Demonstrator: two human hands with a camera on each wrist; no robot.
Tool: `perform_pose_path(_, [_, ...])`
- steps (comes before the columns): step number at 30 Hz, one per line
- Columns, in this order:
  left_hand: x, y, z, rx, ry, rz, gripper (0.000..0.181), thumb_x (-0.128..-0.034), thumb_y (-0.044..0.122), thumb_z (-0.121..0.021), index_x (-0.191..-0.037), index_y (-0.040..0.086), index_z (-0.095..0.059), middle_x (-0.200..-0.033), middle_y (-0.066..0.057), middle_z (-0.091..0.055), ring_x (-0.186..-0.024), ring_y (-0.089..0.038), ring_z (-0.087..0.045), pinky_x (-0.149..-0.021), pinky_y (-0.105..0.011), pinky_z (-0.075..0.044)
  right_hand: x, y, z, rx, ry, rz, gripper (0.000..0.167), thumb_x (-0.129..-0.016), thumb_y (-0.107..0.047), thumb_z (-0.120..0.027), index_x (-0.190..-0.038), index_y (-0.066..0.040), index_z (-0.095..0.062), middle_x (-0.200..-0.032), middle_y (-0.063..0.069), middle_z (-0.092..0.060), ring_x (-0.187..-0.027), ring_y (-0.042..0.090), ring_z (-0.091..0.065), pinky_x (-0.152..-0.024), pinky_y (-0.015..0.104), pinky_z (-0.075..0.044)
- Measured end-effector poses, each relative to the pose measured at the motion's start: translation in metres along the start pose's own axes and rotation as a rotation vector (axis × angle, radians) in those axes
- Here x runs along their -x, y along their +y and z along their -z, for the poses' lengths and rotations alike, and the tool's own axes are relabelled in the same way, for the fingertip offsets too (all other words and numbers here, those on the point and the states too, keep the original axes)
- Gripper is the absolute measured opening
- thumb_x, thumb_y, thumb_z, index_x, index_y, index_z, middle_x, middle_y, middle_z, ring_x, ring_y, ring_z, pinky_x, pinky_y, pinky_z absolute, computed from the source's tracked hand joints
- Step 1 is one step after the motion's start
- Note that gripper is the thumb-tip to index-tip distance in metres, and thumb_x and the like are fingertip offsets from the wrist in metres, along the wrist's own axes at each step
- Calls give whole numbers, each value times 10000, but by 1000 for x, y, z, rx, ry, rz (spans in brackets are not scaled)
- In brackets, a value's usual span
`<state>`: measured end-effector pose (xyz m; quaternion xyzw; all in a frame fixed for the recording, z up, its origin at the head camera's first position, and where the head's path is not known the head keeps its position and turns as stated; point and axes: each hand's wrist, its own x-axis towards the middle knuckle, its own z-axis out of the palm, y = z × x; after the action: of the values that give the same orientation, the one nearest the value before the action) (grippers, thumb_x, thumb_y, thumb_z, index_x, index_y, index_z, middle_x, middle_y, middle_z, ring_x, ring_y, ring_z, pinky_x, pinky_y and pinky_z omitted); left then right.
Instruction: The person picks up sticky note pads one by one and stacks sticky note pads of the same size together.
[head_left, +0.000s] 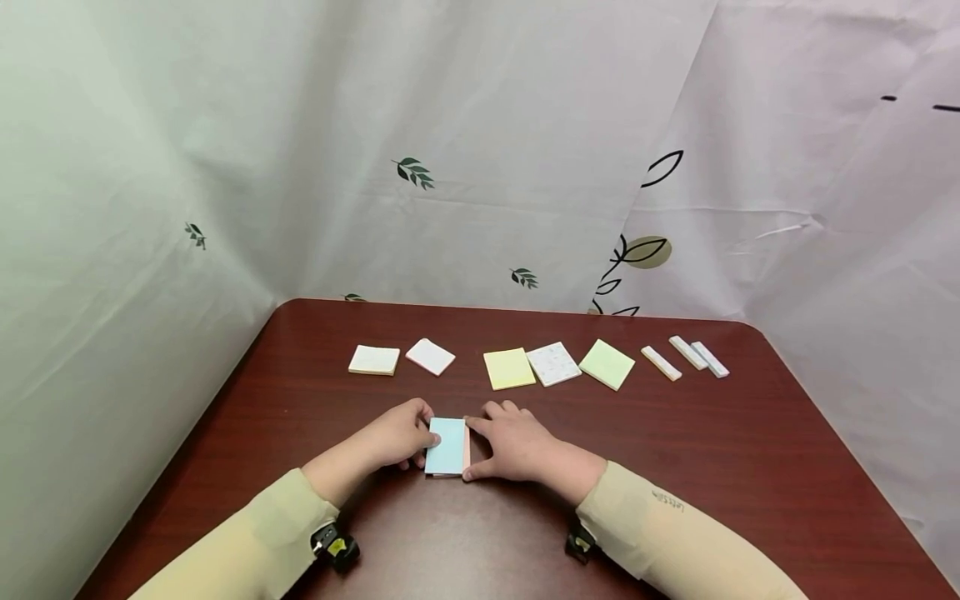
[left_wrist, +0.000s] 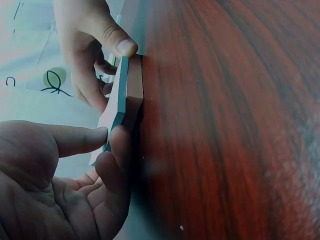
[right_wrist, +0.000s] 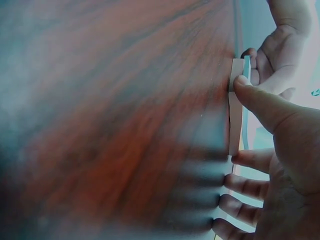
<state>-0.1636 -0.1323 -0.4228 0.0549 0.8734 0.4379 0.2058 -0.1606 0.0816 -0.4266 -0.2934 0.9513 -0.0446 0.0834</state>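
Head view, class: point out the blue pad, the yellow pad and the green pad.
Blue pad [head_left: 449,448], head view: middle of its top face.
Yellow pad [head_left: 510,369], head view: middle of its top face.
Green pad [head_left: 607,364], head view: middle of its top face.

We log a pad stack [head_left: 447,446] between left hand [head_left: 397,435] and right hand [head_left: 519,443]; beyond both, five pads [head_left: 510,369], strips [head_left: 661,364] rightmost.

A pale blue pad [head_left: 446,446] up top, a pink pad [head_left: 467,450] flashing beneath! Dark red wood grain streaks the surface [head_left: 712,475]; towards its far edge, a plain yellow pad [head_left: 510,369], a speckled white pad [head_left: 553,364], a light green pad [head_left: 607,364]!
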Motion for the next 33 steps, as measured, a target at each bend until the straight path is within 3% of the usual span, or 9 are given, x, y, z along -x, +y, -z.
perform_pose_path(8, [-3,-2,-3,-30,11,-3,214,-907,61,-665,-1041,25,-501,-741,-91,-602,-512,-173,-592,-435,-291,-455,-1,0,2,-23,-26,-25,866,-777,-682,-705,-1428,-135,-539,-1329,66,-529,-1203,250,-481,-972,429,-423])
perform_pose_path(19, [-2,3,-4,-71,13,38,211,-911,80,-664,-1028,34,-495,-768,-105,-590,-492,-170,-606,-409,-288,-455,0,3,4,-1,-47,20,827,-783,-610,-751,-1432,-146,-534,-1303,40,-524,-1144,214,-483,-937,397,-432])
perform_pose_path(26, [0,6,-1,-140,-9,68,240,-928,124,-657,-1090,28,-509,-711,-107,-603,-488,-167,-632,-412,-285,-457,-1,3,4,-6,-48,20,805,-798,-589,-749,-1433,-143,-536,-1313,49,-524,-1164,225,-485,-950,409,-431])
perform_pose_path(33, [2,10,-1,-204,-25,46,329,-932,158,-657,-1190,2,-525,-687,-76,-623,-484,-169,-635,-422,-299,-465,-1,2,5,-10,-38,21,804,-782,-590,-761,-1412,-135,-557,-1296,49,-534,-1165,231,-491,-946,412,-434])
